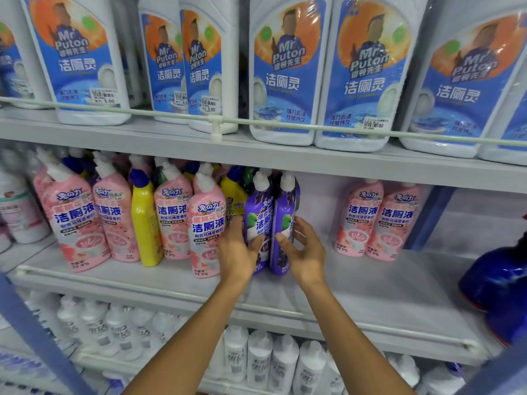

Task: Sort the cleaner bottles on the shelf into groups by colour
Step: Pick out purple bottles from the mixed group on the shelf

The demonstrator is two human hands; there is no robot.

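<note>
- Left hand (236,255): its fingers (236,225) are curled round the left purple bottle (259,212), reaching in between it and a pink bottle (206,229), with the thumb pressed on the label front.
- Right hand (308,255): it grips the right purple bottle (285,209), thumb on the front and fingers (302,228) wrapped round the far right side.
- Both purple bottles stand upright and touching at mid-length of the middle shelf (370,283).
- Left of them is a mixed cluster: pink bottles, a yellow bottle (145,223) with a blue cap, and more yellow and dark ones behind.
- A pair of pink bottles (359,220) stands well apart to the right, with bare shelf between.
- Upper shelf: large white toilet-cleaner bottles (285,81) with blue labels.
- Lower shelf: small white bottles (259,357).
</note>
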